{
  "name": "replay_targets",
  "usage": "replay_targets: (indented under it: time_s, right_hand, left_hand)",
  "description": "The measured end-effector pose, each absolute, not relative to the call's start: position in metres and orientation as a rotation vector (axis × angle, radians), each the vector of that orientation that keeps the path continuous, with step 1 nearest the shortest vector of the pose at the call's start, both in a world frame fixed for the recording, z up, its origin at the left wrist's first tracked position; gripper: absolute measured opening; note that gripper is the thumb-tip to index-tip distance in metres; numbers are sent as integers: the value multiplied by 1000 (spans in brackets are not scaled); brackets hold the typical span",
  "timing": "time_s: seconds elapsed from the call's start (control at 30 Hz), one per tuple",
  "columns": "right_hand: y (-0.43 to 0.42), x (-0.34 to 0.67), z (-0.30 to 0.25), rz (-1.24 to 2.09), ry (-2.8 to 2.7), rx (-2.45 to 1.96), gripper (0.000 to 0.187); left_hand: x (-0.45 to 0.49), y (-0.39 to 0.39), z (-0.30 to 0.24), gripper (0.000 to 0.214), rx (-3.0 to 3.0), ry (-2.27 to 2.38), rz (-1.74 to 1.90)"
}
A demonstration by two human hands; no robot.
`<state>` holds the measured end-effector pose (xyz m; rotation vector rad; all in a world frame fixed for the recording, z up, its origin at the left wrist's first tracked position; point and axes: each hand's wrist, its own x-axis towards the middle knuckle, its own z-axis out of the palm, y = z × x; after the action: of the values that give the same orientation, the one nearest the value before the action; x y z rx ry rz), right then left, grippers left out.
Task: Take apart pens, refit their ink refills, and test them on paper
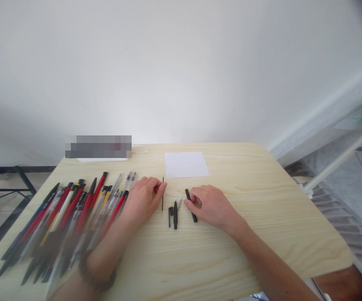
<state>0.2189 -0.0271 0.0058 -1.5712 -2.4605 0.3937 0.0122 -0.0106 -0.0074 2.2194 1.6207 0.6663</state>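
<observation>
A thin black stick point(162, 203) is pinched in the left grip point(145, 195) and a thick black tube point(194, 217) in the right grip point(210, 205).

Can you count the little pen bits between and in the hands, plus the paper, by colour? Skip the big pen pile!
Black: 4 (thin stick, clip piece, pointed piece, tube)
Clear: 1 (small piece)
White: 1 (paper)
Total: 6

pens point(62, 211) at left, pen parts point(175, 216) centre, paper point(186, 165) (on table point(262, 209)) behind
</observation>
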Motion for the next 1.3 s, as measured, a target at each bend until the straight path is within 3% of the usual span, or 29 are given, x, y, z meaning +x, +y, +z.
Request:
replay_targets:
  time_s: [0.3,0.8,1.03,1.3]
  right_hand:
    - [-29,219,4,244,-2515,-1627,25]
    - [-28,219,6,377,-2429,-1646,32]
    - [-28,217,10,431,-2297,-1569,26]
    - [-29,216,5,438,-2309,-1567,25]
  left_hand:
    - [14,-14,-8,31,2411,1677,579]
    - [16,-14,-5,28,2374,1620,653]
    - [19,-16,1,28,2188,1547,882]
    - [18,-14,-4,27,2265,1602,773]
